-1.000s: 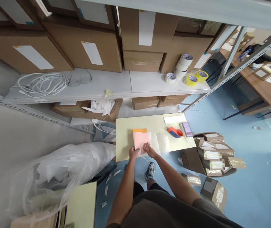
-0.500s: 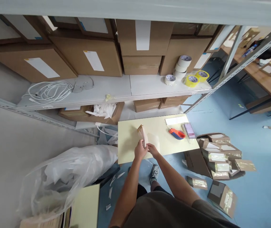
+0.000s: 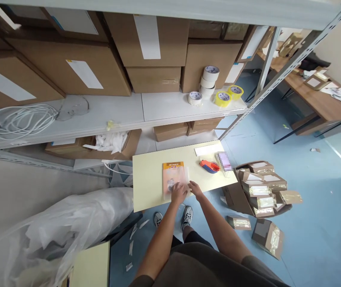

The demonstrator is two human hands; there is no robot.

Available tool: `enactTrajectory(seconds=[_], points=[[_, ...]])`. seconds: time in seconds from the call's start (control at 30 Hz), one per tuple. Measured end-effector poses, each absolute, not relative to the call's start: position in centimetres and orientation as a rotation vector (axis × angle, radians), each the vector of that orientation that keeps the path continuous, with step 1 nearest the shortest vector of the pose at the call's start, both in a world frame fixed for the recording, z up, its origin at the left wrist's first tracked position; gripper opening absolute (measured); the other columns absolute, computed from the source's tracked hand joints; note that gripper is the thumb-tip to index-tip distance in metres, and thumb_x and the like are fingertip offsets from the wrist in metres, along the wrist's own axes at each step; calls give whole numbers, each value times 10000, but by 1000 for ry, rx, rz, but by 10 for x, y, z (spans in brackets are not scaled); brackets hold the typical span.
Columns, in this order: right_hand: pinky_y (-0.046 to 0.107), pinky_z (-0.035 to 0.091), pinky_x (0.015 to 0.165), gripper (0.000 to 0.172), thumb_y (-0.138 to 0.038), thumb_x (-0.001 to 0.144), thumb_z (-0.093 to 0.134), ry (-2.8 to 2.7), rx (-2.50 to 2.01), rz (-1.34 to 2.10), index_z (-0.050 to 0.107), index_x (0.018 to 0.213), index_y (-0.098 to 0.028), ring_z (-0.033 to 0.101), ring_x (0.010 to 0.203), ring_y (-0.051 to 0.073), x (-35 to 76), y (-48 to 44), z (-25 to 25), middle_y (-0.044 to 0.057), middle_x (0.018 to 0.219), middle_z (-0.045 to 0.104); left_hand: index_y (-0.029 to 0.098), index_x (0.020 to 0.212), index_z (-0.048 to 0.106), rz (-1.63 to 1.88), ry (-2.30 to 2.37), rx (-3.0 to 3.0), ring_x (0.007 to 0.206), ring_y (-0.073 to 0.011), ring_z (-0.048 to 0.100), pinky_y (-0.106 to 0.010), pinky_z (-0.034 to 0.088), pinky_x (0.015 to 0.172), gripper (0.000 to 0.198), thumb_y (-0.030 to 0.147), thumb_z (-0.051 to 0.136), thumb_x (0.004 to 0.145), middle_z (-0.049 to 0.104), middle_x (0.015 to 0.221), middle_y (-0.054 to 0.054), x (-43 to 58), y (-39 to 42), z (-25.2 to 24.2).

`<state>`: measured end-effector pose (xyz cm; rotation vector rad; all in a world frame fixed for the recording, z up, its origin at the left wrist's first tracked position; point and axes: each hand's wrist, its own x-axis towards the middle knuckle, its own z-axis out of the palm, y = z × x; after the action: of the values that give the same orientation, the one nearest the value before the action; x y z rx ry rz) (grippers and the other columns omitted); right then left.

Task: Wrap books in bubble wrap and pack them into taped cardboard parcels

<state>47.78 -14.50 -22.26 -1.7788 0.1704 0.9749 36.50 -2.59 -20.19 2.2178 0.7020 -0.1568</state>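
A book (image 3: 173, 164) with an orange top band lies flat on the pale yellow board (image 3: 146, 175). A translucent wrapping sheet (image 3: 186, 172) covers most of its cover and sticks out past its right edge. My left hand (image 3: 179, 193) rests on the covered lower part of the book, fingers spread. At the sheet's lower right edge, my right hand (image 3: 194, 188) has its fingers closed on the sheet. To the right are an orange and blue tape dispenser (image 3: 209, 166), a phone-like pixelated object (image 3: 224, 161) and a white strip (image 3: 206, 150).
Tape rolls (image 3: 207, 85) and a coiled white cable (image 3: 23, 119) sit on the grey shelf (image 3: 113, 109), before cardboard boxes (image 3: 155, 79). Small taped packages (image 3: 260, 187) fill a carton at right. A plastic-wrapped bundle (image 3: 98, 211) stands at left. A wooden table (image 3: 322, 97) is farther off.
The book, held upright and edge-on before, now lies flat on the board with its cover up. My left hand has moved from gripping it to resting on it. The view has shifted right.
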Motion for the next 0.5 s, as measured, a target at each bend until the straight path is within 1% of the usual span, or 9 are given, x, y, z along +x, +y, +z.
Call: enactTrajectory(seconds=[0.07, 0.17, 0.23, 0.3, 0.4, 0.5], points=[[411, 567, 876, 576, -516, 713, 777, 142, -1746, 1020, 782, 1199, -206, 710, 1098, 305, 474, -135, -223, 132, 1222, 771, 251, 1267, 749, -77, 770, 2216, 1472, -315, 471, -474, 347, 1246, 383, 194, 644, 903, 638, 1467, -129, 353, -5, -205], [402, 566, 827, 527, -543, 699, 802, 104, -1744, 1020, 811, 1111, -214, 713, 1010, 294, 471, -122, -225, 119, 1132, 788, 253, 1262, 758, -9, 976, 2208, 1438, -296, 509, -450, 393, 1224, 439, 121, 600, 874, 671, 1408, -118, 334, 29, -210], [393, 563, 800, 521, -558, 694, 800, 96, -1743, 1027, 816, 1082, -211, 710, 950, 281, 471, -115, -225, 116, 1086, 791, 261, 1206, 776, -21, 972, 2186, 1368, -269, 570, -417, 436, 1194, 435, 98, 575, 857, 703, 1331, -99, 323, 49, -213], [390, 559, 804, 528, -565, 696, 789, 97, -1743, 1045, 813, 1079, -202, 705, 918, 267, 469, -105, -224, 114, 1063, 790, 254, 1121, 793, -41, 910, 2172, 1297, -245, 617, -386, 471, 1160, 390, 95, 552, 858, 709, 1292, -86, 314, 66, -217], [410, 554, 862, 513, -572, 710, 775, 78, -1735, 1070, 805, 1067, -204, 707, 973, 273, 463, -78, -222, 121, 1110, 782, 239, 1048, 792, -44, 925, 2185, 1297, -247, 617, -378, 474, 1151, 313, 117, 559, 878, 683, 1342, -93, 302, 92, -221], [455, 539, 940, 485, -583, 734, 777, 8, -1704, 1110, 802, 1046, -212, 697, 1105, 307, 450, -31, -220, 141, 1188, 767, 240, 1036, 775, -28, 990, 2227, 1389, -269, 549, -396, 436, 1178, 262, 137, 591, 881, 685, 1333, -100, 288, 127, -222]])
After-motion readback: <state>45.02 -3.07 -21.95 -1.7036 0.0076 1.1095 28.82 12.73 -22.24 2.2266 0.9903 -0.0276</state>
